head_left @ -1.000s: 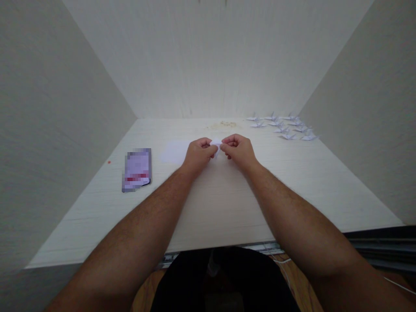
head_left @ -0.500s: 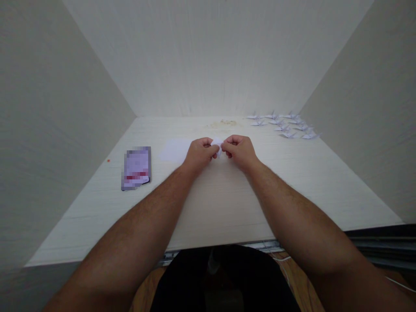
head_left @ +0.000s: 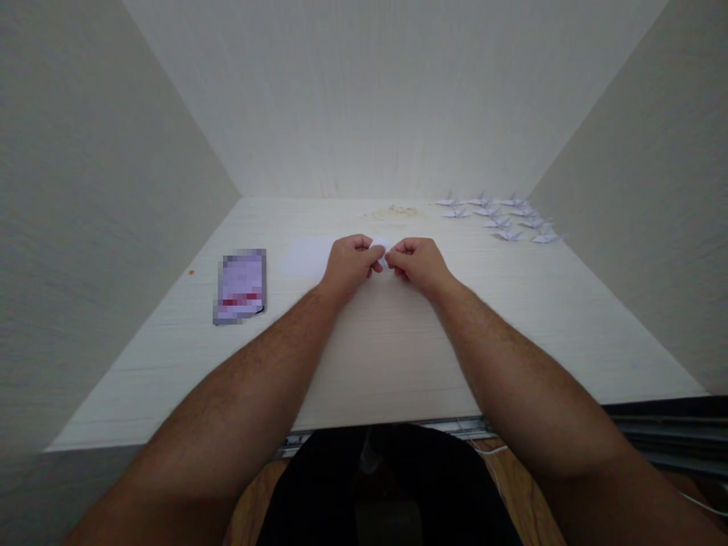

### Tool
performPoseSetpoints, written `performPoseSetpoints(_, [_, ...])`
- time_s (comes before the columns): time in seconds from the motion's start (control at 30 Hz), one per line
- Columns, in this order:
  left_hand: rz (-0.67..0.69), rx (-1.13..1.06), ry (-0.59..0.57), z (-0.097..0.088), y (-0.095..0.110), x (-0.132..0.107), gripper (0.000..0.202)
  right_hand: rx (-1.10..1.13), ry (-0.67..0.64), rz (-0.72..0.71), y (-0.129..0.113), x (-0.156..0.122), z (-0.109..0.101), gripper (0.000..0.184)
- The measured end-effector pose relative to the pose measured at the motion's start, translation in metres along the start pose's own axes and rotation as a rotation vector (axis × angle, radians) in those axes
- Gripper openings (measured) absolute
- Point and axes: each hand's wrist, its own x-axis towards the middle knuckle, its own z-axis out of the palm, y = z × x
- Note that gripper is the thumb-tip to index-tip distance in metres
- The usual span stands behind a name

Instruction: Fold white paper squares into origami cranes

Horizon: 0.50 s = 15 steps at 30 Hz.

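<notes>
Between my two hands is a small folded piece of white paper (head_left: 379, 243), mostly covered by fingers. My left hand (head_left: 353, 262) pinches it from the left with thumb and fingertips. From the other side my right hand (head_left: 418, 260) grips its right edge, fingertips pressed together. The exact folds are too small and too hidden to make out. A flat white sheet of paper (head_left: 304, 256) lies on the table just left of my left hand. Several folded white paper cranes (head_left: 497, 224) stand in rows at the table's back right.
A blurred-out, phone-like rectangular device (head_left: 242, 288) lies on the left of the pale table (head_left: 375, 364). Farther left is a tiny orange speck (head_left: 192, 272). Brownish stains (head_left: 401, 211) mark the back of the tabletop. Walls (head_left: 387, 98) close in the back and both sides.
The view has shifted slightly. Both hands keep hold of the folded paper, with their fingers a little closer together and more of the paper covered.
</notes>
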Motion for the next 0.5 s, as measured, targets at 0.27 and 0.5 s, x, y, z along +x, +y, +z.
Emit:
performPoseSetpoints(0.27, [0.017,0.025,0.003,-0.0002,0.0006,0.0006,0.016,-0.071,-0.035,0.058,-0.0081,-0.0038,-0.0011,0.008])
performPoseSetpoints(0.5, [-0.002,0.015,0.010,0.0003,0.0034,-0.0009,0.016,-0.054,-0.053,0.054,-0.0049,-0.0024,-0.0022,0.008])
